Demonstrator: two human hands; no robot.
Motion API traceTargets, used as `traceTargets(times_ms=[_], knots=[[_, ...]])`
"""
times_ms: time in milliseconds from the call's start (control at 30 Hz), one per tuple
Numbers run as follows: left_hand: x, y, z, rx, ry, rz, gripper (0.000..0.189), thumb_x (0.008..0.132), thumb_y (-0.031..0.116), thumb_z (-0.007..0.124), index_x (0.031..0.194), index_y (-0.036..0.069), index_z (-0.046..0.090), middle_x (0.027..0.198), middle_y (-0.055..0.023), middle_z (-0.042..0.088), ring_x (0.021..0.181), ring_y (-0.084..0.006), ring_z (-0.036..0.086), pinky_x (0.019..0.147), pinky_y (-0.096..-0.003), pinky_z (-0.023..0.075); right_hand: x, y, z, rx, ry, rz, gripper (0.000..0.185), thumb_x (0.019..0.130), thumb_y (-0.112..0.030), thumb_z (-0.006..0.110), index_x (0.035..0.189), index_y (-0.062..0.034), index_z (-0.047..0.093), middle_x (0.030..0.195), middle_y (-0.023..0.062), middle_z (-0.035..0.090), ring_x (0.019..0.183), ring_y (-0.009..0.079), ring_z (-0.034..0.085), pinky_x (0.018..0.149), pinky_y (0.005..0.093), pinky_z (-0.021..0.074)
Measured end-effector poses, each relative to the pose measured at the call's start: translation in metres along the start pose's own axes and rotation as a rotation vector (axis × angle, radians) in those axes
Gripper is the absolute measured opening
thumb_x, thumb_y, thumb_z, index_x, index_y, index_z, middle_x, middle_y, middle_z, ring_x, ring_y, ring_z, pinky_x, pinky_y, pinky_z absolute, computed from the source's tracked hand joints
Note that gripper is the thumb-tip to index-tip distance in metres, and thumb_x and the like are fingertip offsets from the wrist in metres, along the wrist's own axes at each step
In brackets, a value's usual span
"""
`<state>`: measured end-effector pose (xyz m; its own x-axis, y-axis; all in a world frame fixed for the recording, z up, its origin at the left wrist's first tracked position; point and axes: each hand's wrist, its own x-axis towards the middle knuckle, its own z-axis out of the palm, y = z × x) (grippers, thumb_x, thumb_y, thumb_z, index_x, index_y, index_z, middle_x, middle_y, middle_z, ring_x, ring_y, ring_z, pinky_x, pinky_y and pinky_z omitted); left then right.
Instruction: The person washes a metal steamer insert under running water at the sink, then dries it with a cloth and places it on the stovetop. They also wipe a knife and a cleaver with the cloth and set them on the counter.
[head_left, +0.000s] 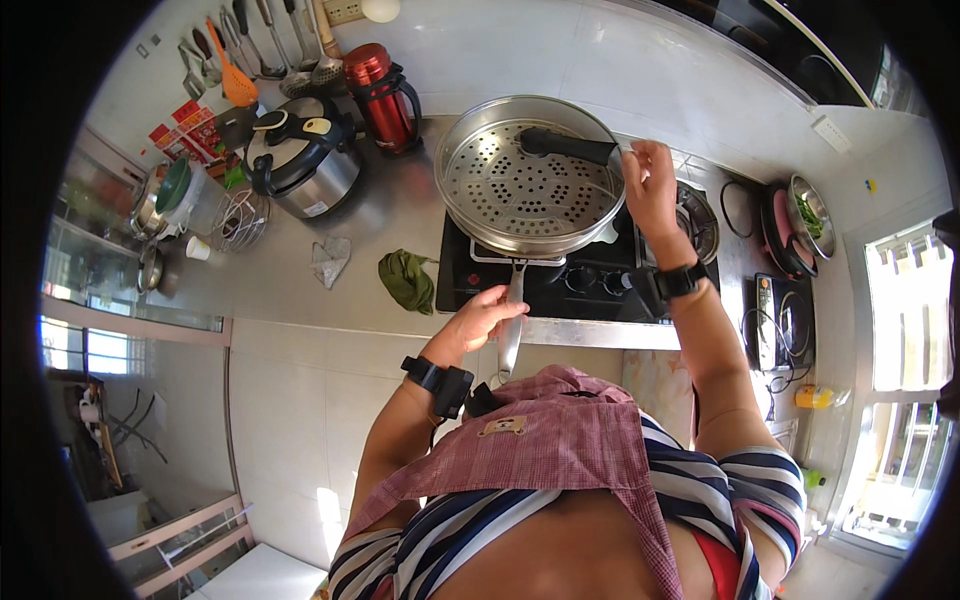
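Note:
A round metal steamer tray (529, 191) with a perforated base sits on a pan over the black gas hob (480, 279). The pan's long metal handle (511, 341) points toward me, and my left hand (484, 319) grips it near its upper part. A black handle-like piece (574, 146) lies across the upper right of the tray; what it belongs to is unclear. At the tray's right rim is my right hand (651, 184), fingers curled by the end of the black piece. Whether it grips the rim or that piece is hidden.
Left of the hob lie a green cloth (406, 281) and a crumpled grey cloth (331, 261). Behind them stand an electric pressure cooker (307, 161) and a red thermos flask (382, 105). A second burner (694, 225) and a metal bowl of green vegetables (811, 217) are on the right.

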<state>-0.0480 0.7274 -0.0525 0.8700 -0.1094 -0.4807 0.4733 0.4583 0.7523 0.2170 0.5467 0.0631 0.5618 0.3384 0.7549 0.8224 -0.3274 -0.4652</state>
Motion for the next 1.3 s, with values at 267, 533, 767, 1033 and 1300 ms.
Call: traceTargets(times_ms=[267,533,767,1033,1300], knots=[[0.012,0.005,-0.015,0.177,-0.005,-0.039,0.043,0.097,0.029,0.062,0.133,0.007,0.057,0.115,0.0008,0.059,0.108,-0.0095,0.054,0.092,-0.0281,0.0453,-0.198,-0.077,0.016,0.511,-1.099,0.860,0.071,0.088,-0.054,0.068,0.122,0.0068,0.052,0.102,0.0138,0.063,0.093,0.0217,0.061,0.081,0.0324,0.0516],[0.049,0.020,-0.013,-0.220,-0.160,-0.094,0.035,0.093,0.009,0.061,0.126,0.001,0.054,0.126,-0.0139,0.059,0.118,-0.0272,0.057,0.104,-0.0471,0.0474,-0.183,-0.136,0.062,1.465,-0.518,1.602,0.011,0.085,-0.003,0.057,0.095,-0.0029,0.052,0.073,0.0092,0.055,0.063,0.0213,0.060,0.054,0.0378,0.0511],[0.083,0.001,0.030,-0.443,-0.175,-0.013,0.010,0.097,0.018,0.060,0.094,0.009,0.060,0.086,-0.0003,0.060,0.070,-0.0081,0.057,0.089,-0.0354,0.0519,-0.192,-0.120,0.030,0.879,-0.606,1.284,0.019,0.091,-0.017,0.064,0.086,-0.0011,0.056,0.058,0.0049,0.056,0.047,0.0153,0.056,0.044,0.0299,0.0447],[0.085,-0.008,0.051,-0.522,-0.205,0.040,0.005,0.097,0.011,0.057,0.096,0.007,0.059,0.087,-0.0027,0.061,0.069,-0.0094,0.054,0.086,-0.0352,0.0520,-0.185,-0.108,0.002,0.786,-0.744,1.238,0.017,0.095,-0.015,0.059,0.090,-0.0008,0.051,0.065,0.0043,0.054,0.054,0.0148,0.055,0.050,0.0297,0.0456],[0.080,0.022,0.074,-0.435,-0.217,0.130,0.002,0.097,0.010,0.056,0.098,0.009,0.054,0.087,-0.0050,0.058,0.069,-0.0097,0.053,0.086,-0.0337,0.0518,-0.156,-0.111,-0.018,0.956,-0.648,1.221,0.015,0.096,-0.014,0.057,0.088,-0.0009,0.053,0.065,0.0039,0.055,0.054,0.0142,0.055,0.050,0.0293,0.0454]])
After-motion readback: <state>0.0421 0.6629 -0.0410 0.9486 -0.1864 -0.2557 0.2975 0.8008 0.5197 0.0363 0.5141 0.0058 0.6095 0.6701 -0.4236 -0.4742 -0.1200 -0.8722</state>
